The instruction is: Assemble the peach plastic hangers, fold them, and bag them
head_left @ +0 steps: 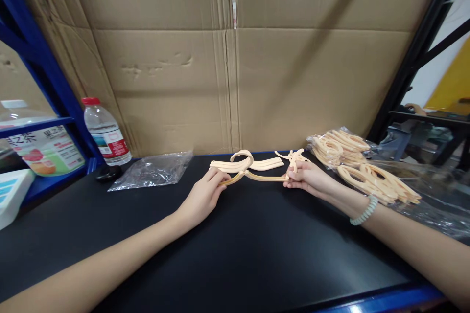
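Note:
A cream plastic hanger (253,165) with a curved hook lies near the back of the black table (235,249). My left hand (203,196) pinches its left arm end. My right hand (306,177) grips its right end, where a second small cream piece (293,156) sticks up. A pale bead bracelet (363,210) sits on my right wrist. Both forearms reach in from the front corners.
A heap of the same cream hangers (362,166) lies on clear plastic at the right. An empty clear bag (154,170) lies left of centre. A water bottle (106,132) with a red cap stands at the back left. Cardboard sheets (235,58) wall the back.

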{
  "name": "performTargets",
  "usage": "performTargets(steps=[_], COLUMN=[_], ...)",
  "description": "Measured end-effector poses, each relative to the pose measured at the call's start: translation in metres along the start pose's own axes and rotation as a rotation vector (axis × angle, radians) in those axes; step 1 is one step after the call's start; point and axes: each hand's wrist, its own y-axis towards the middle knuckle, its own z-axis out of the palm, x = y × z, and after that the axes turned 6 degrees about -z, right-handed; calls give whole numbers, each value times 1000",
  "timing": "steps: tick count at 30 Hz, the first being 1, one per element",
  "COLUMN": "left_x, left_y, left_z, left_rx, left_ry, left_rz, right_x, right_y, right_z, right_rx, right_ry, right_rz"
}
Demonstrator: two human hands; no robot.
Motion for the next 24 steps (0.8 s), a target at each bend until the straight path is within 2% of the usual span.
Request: performTargets(steps=[8,16,24], left_x=[2,2,3], left_y=[-1,-1,0], left_z=[0,1,2], left_rx=[6,-7,3], left_ry=[5,14,-28], left_rz=[22,32,69], right_x=[2,2,-2], right_y=[-4,-5,-3], right_z=[10,15,16], right_rx=[-107,-154,-195], right_ry=[-56,-64,-85], right_rz=[-82,-128,-235])
